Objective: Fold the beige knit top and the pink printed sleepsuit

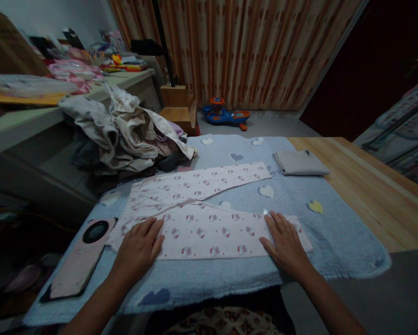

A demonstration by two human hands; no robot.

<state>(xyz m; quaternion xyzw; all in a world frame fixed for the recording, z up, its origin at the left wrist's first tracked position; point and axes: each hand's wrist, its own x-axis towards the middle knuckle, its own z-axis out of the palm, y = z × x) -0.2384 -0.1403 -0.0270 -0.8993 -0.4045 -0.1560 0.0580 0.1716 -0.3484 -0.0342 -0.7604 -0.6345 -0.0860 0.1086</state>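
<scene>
A wooden table lies under a pale blue blanket, with a heap of clothes at its far left. Patterned pants stretch across the blanket before the person, waistband leftward, beside a phone case. The left hand rests near the waist, the right hand near the closer leg's cuff, fingers extended, thumbs apart, pressing fabric without gripping. The cloth looks light, limp and sturdy, best held by waistband and cuffs.

Blue-and-orange ride-on toy before patterned curtains, pink phone, cluttered desk, dark door
</scene>
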